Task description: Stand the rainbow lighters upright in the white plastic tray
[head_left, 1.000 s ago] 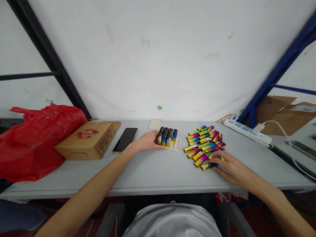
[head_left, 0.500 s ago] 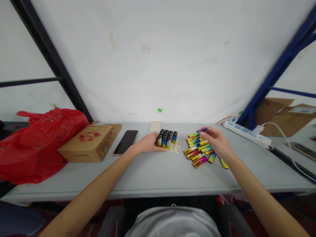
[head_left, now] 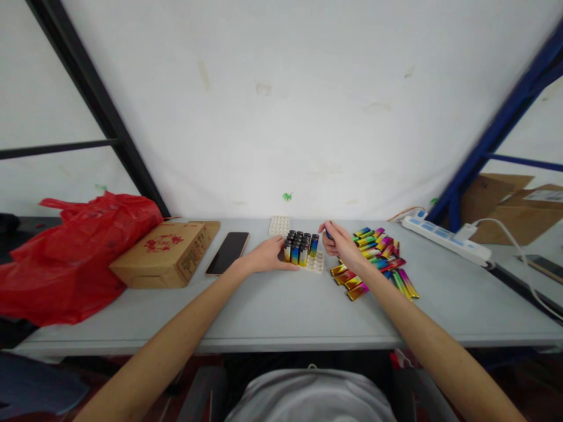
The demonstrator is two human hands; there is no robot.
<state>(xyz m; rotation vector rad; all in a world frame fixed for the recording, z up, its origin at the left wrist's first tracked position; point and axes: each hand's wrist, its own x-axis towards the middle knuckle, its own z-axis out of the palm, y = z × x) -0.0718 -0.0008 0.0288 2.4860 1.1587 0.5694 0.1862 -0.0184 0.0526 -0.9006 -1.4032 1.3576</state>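
Observation:
My left hand curls round the left side of a white tray with round holes, its thumb along the front and fingers at the back. Several upright lighters with black tops and shiny yellow, blue and white bodies fill the tray's left and back part. To the right of the tray my right hand pinches a dark blue lighter, partly hidden by the fingers. Beneath and beyond my right forearm lies a loose pile of shiny multicoloured lighters.
A second white holed tray lies near the wall. Left are a phone, a cardboard box and a red plastic bag. At right lie a power strip, a white cable and another phone, with open cartons behind.
My right hand has moved left from the pile towards the tray, with a lighter in its fingers. My left hand stays at the tray. The view has shifted slightly.

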